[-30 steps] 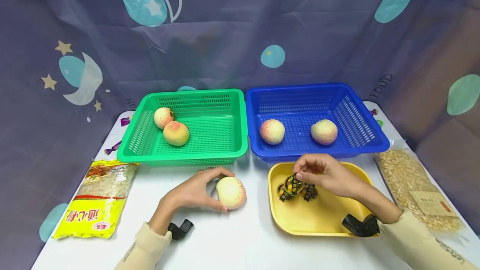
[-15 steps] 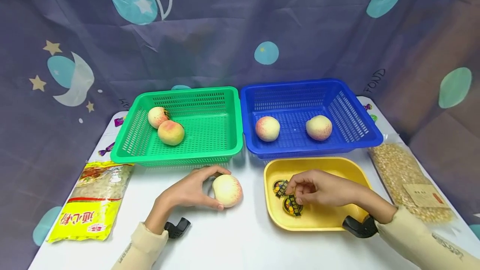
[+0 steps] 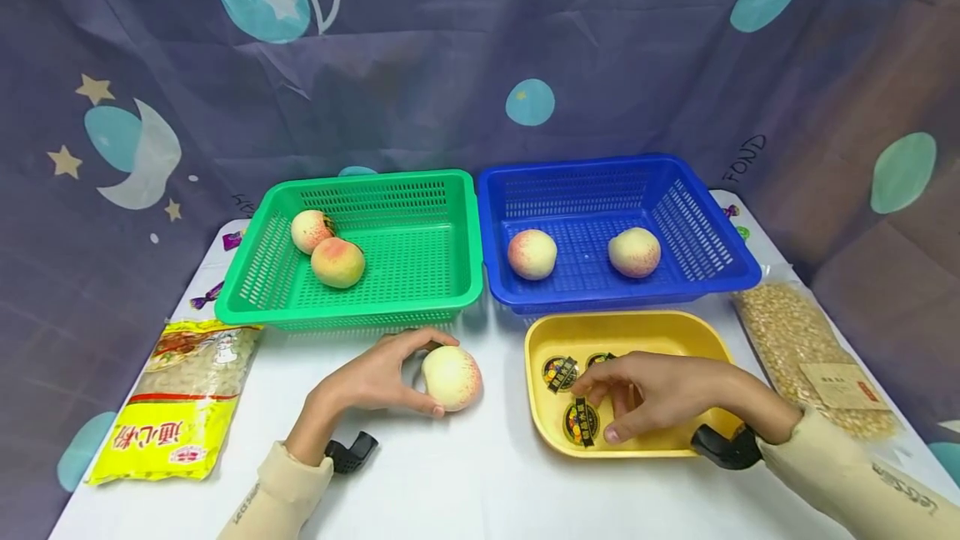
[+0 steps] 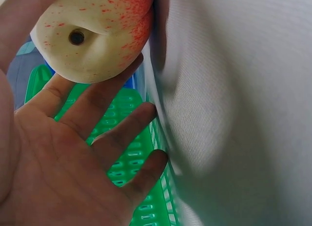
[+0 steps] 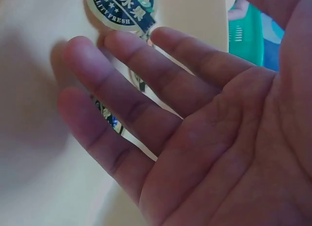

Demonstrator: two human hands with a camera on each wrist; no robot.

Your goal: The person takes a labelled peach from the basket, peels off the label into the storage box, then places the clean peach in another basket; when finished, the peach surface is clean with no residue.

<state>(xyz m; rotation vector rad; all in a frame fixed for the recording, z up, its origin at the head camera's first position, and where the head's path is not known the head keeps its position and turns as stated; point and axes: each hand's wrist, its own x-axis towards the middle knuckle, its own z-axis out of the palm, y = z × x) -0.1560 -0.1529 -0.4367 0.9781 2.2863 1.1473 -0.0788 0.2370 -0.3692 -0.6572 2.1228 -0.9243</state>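
On the white table, my left hand holds a pale peach with red speckles between thumb and fingers. The left wrist view shows the peach with a small dark hole in it, and the left hand's lower fingers spread below. Over the yellow tray hovers my right hand, its fingers loosely bent with nothing held. Beside its fingertips lie round black fruit stickers: one sticker at left, another sticker nearer the front, and a third partly hidden behind the hand.
A green basket with two peaches stands at back left. Next to it is a blue basket with two more peaches. A pasta bag lies at left, a bag of yellow kernels at right.
My right hand held a sticker up, lowered it into the tray, and its fingers have now parted from it. The stickers lie more spread out. My left hand stays on the peach.
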